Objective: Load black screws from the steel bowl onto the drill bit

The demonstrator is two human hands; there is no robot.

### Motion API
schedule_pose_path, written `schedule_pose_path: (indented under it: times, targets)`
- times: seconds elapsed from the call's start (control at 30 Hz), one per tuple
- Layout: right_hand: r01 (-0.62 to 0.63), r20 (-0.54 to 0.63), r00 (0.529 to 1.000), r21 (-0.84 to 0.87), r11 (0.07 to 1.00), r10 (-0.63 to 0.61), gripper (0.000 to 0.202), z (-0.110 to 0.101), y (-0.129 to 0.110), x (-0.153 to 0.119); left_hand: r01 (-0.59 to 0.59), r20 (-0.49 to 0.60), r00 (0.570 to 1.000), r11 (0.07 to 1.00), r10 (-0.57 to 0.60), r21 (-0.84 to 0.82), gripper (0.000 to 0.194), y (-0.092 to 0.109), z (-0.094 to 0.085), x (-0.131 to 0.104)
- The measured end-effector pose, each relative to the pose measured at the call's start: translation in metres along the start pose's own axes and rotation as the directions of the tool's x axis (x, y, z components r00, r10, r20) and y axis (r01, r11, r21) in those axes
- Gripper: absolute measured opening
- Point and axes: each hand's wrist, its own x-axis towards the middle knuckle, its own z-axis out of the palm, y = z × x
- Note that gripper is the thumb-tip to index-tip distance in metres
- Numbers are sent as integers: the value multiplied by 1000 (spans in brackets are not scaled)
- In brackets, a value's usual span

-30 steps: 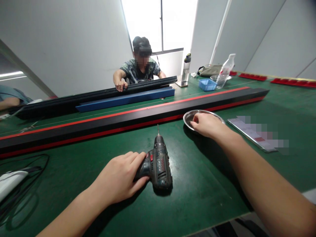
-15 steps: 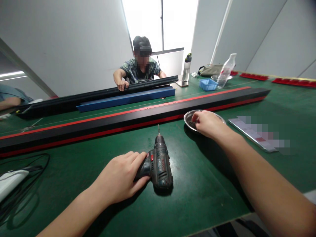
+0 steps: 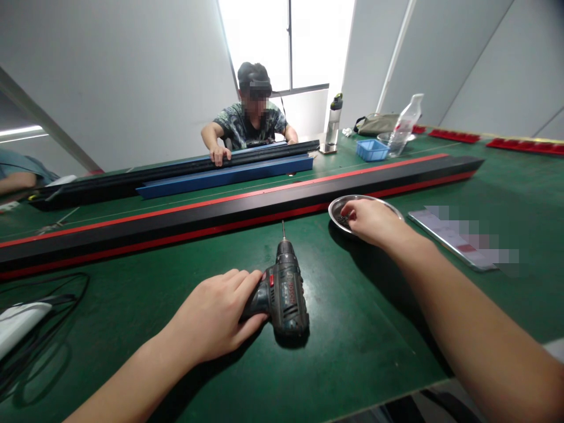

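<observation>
My left hand [image 3: 224,308] is wrapped round the handle of a dark cordless drill [image 3: 288,299], which lies on its side on the green table. The drill's long bit points away from me, its tip close to a long black bar with red edges [image 3: 247,202]. My right hand [image 3: 368,218] reaches into a shallow metal bowl [image 3: 337,205] of small dark pieces, probably screws. Its fingers are pinched together among them, and I cannot make out what they hold.
A phone [image 3: 453,241] lies right of the bowl. Behind the bar are a blue rail [image 3: 229,176], a blue tray [image 3: 372,150], a plastic bottle [image 3: 405,126] and a tumbler [image 3: 332,124]. Across the table, a co-worker [image 3: 251,123] handles a black bar. Cables and a white box [image 3: 22,326] sit at left.
Across the table, the co-worker's black bar has tipped or shifted, showing a blue strip behind it. Both my hands and the drill have stayed nearly still.
</observation>
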Motion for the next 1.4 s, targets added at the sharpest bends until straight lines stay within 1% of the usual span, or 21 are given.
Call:
schedule_pose_path:
  times: [0.1, 0.13, 0.23, 0.3, 0.47, 0.7, 0.83, 0.93, 1.1, 1.33, 1.4]
  targets:
    - [27, 40, 999, -11, 1000, -26, 28, -1, 0, 0, 1, 9, 1000, 1000, -1, 0, 46, 0, 1, -1]
    - [42, 71, 997, -12, 999, -41, 30, -1, 0, 0, -1, 9, 1000, 1000, 1, -1, 46, 0, 2, -2]
    - [76, 155, 985, -7, 997, -74, 48, -1, 0, 0, -6, 3, 1000, 1000, 6, -3, 47, -1, 4, -2]
    - [85, 167, 983, -12, 996, -82, 52, 0, 0, 1, -6, 2, 1000, 1000, 6, -3, 46, -1, 5, -2]
    - [93, 173, 981, -21, 995, -88, 51, 0, 0, 1, -6, -6, 1000, 1000, 6, -2, 47, -1, 4, -1]
    - [71, 153, 986, -1, 997, -70, 44, -4, -4, -2, -8, -5, 1000, 1000, 8, 5, 46, 0, 3, -1]
    - [24, 61, 998, -22, 999, -23, 36, -2, -3, -1, -10, -9, 1000, 1000, 10, 3, 47, -1, 5, -2]
    - [39, 2, 999, -23, 999, -39, 38, 1, 2, 2, -9, -11, 1000, 1000, 9, -1, 48, -1, 6, -1]
    - [65, 5, 998, 3, 998, -65, 42, 2, 5, 4, -12, -15, 1000, 1000, 12, -10, 47, 0, 4, 1]
    - [46, -13, 999, -28, 999, -46, 30, -3, 0, -3, -15, -22, 1000, 1000, 15, 1, 47, 0, 4, 0]
    - [44, -35, 998, -41, 998, -45, 28, -3, -2, -5, -14, -20, 1000, 1000, 14, 3, 48, 0, 4, 0]
